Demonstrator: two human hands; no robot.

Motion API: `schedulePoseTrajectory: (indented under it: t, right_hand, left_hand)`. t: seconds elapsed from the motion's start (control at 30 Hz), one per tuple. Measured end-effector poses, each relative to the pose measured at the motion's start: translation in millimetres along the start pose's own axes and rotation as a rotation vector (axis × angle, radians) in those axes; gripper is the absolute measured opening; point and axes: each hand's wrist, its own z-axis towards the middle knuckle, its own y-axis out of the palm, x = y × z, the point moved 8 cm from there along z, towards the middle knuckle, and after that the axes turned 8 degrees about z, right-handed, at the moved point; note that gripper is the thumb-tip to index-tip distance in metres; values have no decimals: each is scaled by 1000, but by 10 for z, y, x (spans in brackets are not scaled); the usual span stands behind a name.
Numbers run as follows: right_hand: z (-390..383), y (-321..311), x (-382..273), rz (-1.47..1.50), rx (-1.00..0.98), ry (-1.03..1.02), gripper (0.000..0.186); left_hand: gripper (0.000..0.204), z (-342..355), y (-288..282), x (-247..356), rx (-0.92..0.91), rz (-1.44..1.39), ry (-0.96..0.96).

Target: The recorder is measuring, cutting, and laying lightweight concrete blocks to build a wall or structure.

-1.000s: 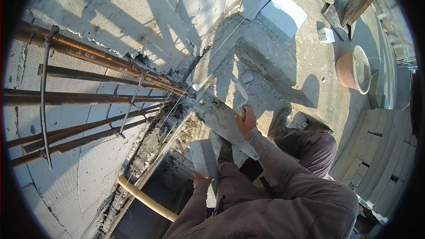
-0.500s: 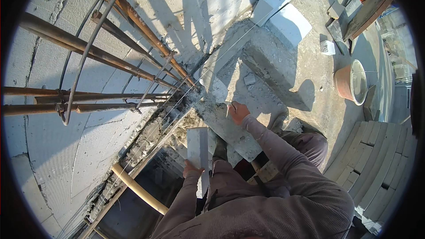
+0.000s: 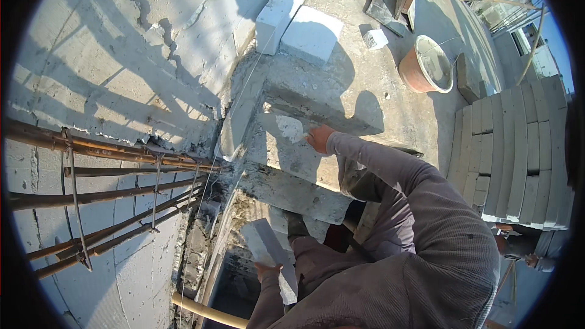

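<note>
My left hand (image 3: 267,272) grips the lower part of a long pale block (image 3: 272,250), which stands tilted beside my leg. My right hand (image 3: 319,139) is stretched forward over the concrete ledge, its fingers closed. What they hold, if anything, is hard to make out. Just left of those fingers lies a pale broken chunk (image 3: 289,127). Between my hands runs a grey concrete step (image 3: 298,194), partly in shade. A thin string line (image 3: 248,79) passes along the wall edge to the left.
Rusty rebar (image 3: 122,198) with wire ties juts out at the left. A bamboo pole (image 3: 207,312) crosses a dark opening. White blocks (image 3: 312,33), a mortar bucket (image 3: 420,66) and stacked blocks (image 3: 509,146) stand ahead and right. Another person's hand (image 3: 531,261) shows at the right edge.
My view has swung to the right, showing more of the stacked blocks and another person. My right hand has moved forward to beside the broken chunk; the block in my left hand now leans more.
</note>
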Motion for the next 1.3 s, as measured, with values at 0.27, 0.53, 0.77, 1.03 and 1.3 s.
schedulePoseTrajectory:
  t: [0.27, 0.53, 0.77, 1.03, 1.3]
  right_hand:
    - [-2302, -2359, 1089, 134, 553, 194, 32]
    - [-3732, -4051, 2656, -455, 518, 849, 25]
    - [-2834, -4185, 3343, -766, 12, 659, 18]
    - [-2211, -4368, 3736, -704, -212, 587, 22]
    - [-2462, -4292, 4178, 8, -27, 788, 19]
  left_hand:
    - [137, 67, -103, 278, 7, 119, -76]
    - [143, -37, -481, 1129, 123, 269, -19]
    - [139, -380, -777, 2084, 196, 282, 134]
    - [138, -315, -577, 2506, 162, 245, 287]
    - [116, -479, -464, 2414, 177, 285, 302]
